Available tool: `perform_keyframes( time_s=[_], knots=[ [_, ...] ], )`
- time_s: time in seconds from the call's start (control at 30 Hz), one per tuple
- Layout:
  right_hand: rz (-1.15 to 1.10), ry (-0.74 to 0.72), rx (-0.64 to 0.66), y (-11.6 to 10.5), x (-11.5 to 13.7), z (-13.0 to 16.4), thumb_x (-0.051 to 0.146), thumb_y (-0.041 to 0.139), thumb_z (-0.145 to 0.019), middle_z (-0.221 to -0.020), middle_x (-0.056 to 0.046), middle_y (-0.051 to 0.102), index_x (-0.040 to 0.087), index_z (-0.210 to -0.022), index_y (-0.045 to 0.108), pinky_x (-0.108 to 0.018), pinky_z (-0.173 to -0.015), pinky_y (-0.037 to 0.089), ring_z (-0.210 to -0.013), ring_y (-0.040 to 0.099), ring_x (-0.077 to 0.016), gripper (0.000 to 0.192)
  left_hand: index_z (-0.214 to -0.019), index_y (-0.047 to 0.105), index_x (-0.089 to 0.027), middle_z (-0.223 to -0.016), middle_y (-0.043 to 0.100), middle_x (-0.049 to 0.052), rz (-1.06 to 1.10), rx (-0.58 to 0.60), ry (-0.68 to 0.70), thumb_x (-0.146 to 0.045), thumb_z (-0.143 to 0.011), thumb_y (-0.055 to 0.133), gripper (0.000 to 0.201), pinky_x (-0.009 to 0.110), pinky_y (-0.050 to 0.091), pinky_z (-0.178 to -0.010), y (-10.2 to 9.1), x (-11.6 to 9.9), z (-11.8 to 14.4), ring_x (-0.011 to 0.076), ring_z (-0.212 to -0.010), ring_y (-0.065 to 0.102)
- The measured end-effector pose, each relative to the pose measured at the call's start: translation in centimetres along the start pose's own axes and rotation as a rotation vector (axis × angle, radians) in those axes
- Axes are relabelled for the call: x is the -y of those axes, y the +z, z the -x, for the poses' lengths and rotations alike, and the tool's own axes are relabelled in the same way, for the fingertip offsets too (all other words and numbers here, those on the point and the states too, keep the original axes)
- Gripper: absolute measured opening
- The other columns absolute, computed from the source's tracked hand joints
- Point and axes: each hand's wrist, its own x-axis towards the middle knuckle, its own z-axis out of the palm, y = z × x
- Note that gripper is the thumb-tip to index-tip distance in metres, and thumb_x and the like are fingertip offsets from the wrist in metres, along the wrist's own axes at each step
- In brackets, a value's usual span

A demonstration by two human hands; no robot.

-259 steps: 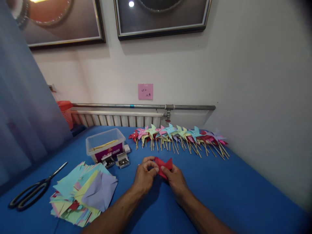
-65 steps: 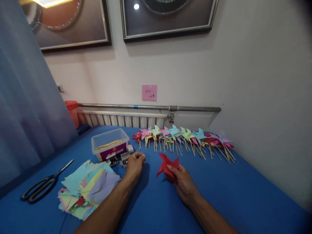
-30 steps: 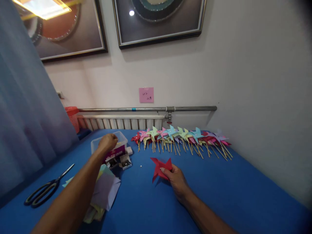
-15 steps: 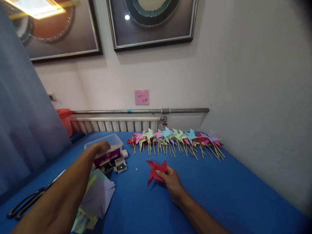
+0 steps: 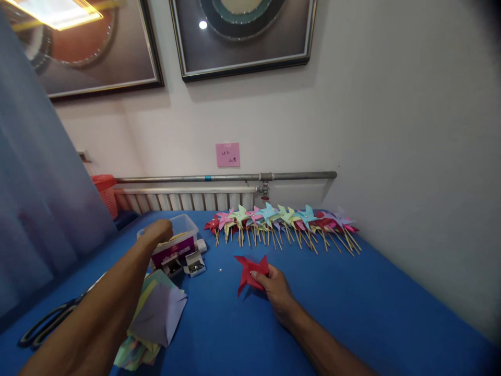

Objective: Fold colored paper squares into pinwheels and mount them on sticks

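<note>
Right hand [image 5: 276, 286] low on the blue table [image 5: 352, 308], fingers pinched shut on the folded red paper pinwheel [image 5: 250, 271]. Left hand [image 5: 158, 230] farther back over the clear plastic box [image 5: 183, 237] of sticks, fingers curled, grip unclear. Beyond, finished pinwheels [image 5: 282, 224] line the wall.

red paper pinwheel [image 5: 250, 271]: folded, four-pointed, flat on blue cloth, centre frame, pinched at right edge | clear plastic tub [image 5: 183, 230]: open, holding wooden sticks [image 5: 172, 238], left of centre
</note>
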Motion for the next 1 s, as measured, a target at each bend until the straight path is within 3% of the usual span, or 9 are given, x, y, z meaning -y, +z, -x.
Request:
perform_keyframes(
  time_s=[0.1, 0.17, 0.23, 0.3, 0.4, 0.47, 0.63, 0.8, 1.0],
  knots=[
    [-0.007, 0.008, -0.024, 0.0, -0.1, 0.0, 0.031, 0.082, -0.065, -0.071, 0.0, 0.071, 0.017, -0.08, 0.072, -0.027, -0.062, 0.045, -0.061, 0.06, -0.0143, 0.023, -0.094, 0.072, -0.013, -0.091, 0.072, 0.019, -0.156, -0.095, 0.065, -0.021, -0.083, 0.051, 0.025, 0.042, 0.048, -0.084, -0.9, -1.7, 1.5, 0.0334, -0.097, 0.066],
    [-0.021, 0.02, -0.039, 0.0, -0.1, 0.0, 0.033, 0.084, -0.064, -0.071, -0.001, 0.072, 0.017, -0.08, 0.072, -0.027, -0.061, 0.046, -0.061, 0.06, -0.014, 0.025, -0.111, 0.069, -0.016, -0.098, 0.073, 0.014, -0.003, -0.181, 0.22, -0.025, -0.09, 0.043, 0.034, 0.038, 0.047, -0.087, 0.1, -3.3, 3.7, 0.0277, -0.099, 0.065],
    [-0.048, 0.025, -0.057, -0.1, -0.1, 0.0, 0.035, 0.085, -0.063, -0.072, -0.001, 0.072, 0.017, -0.079, 0.071, -0.027, -0.062, 0.047, -0.061, 0.061, -0.0141, 0.028, -0.117, 0.067, -0.018, -0.093, 0.072, 0.008, 0.32, -0.129, 0.292, -0.027, -0.09, 0.043, 0.036, 0.03, 0.048, -0.081, 2.6, -4.8, 6.6, 0.0201, -0.087, 0.066],
    [-0.085, 0.039, -0.067, -0.2, 0.1, 0.1, 0.038, 0.086, -0.062, -0.07, -0.001, 0.071, 0.017, -0.079, 0.07, -0.028, -0.062, 0.048, -0.06, 0.061, -0.014, 0.031, -0.11, 0.068, -0.017, -0.079, 0.069, 0.003, 0.595, 0.033, 0.261, -0.03, -0.089, 0.044, 0.034, 0.026, 0.046, -0.065, 6.2, -5.8, 9.5, 0.016, -0.066, 0.06],
    [-0.136, 0.067, -0.074, -0.2, 0.6, 0.3, 0.039, 0.088, -0.06, -0.07, -0.001, 0.07, 0.017, -0.078, 0.069, -0.029, -0.064, 0.05, -0.061, 0.062, -0.0142, 0.034, -0.101, 0.068, -0.017, -0.067, 0.062, -0.001, 0.74, 0.159, 0.227, -0.026, -0.086, 0.046, 0.029, 0.024, 0.04, -0.06, 10.9, -6.2, 12.8, 0.0147, -0.06, 0.055],
    [-0.152, 0.074, -0.083, -0.1, 0.8, 0.4, 0.039, 0.089, -0.059, -0.073, -0.002, 0.071, 0.017, -0.08, 0.069, -0.029, -0.065, 0.051, -0.064, 0.063, -0.0147, 0.036, -0.097, 0.066, -0.018, -0.067, 0.062, -0.002, 0.722, 0.185, 0.229, -0.024, -0.085, 0.047, 0.024, 0.024, 0.039, -0.063, 12.5, -6.0, 14.0, 0.015, -0.064, 0.056],
    [-0.153, 0.103, -0.082, 0.0, 0.9, 0.4, 0.037, 0.09, -0.058, -0.072, -0.001, 0.071, 0.016, -0.081, 0.07, -0.028, -0.065, 0.051, -0.063, 0.062, -0.0136, 0.036, -0.076, 0.059, -0.018, -0.066, 0.06, -0.001, 0.67, 0.235, 0.277, -0.024, -0.084, 0.049, 0.014, 0.024, 0.035, -0.061, 12.7, -6.1, 14.3, 0.0135, -0.062, 0.053],
    [-0.158, 0.123, -0.104, 0.0, 0.8, 0.2, 0.036, 0.091, -0.055, -0.065, 0.001, 0.069, 0.017, -0.077, 0.068, -0.025, -0.059, 0.049, -0.056, 0.059, -0.0113, 0.037, -0.089, 0.067, -0.017, -0.061, 0.057, -0.003, 0.73, 0.325, 0.249, -0.031, -0.087, 0.049, 0.023, 0.024, 0.033, -0.056, 12.3, -6.7, 14.6, 0.0132, -0.055, 0.05],
    [-0.127, 0.128, -0.079, 0.3, 0.9, 0.4, 0.033, 0.09, -0.057, -0.069, 0.0, 0.071, 0.017, -0.08, 0.069, -0.025, -0.059, 0.049, -0.057, 0.061, -0.0128, 0.035, -0.082, 0.065, -0.016, -0.064, 0.061, 0.0, 0.679, 0.363, 0.225, -0.018, -0.085, 0.048, 0.018, 0.024, 0.034, -0.058, 12.5, -7.0, 14.7, 0.0127, -0.059, 0.052]
  ],
)
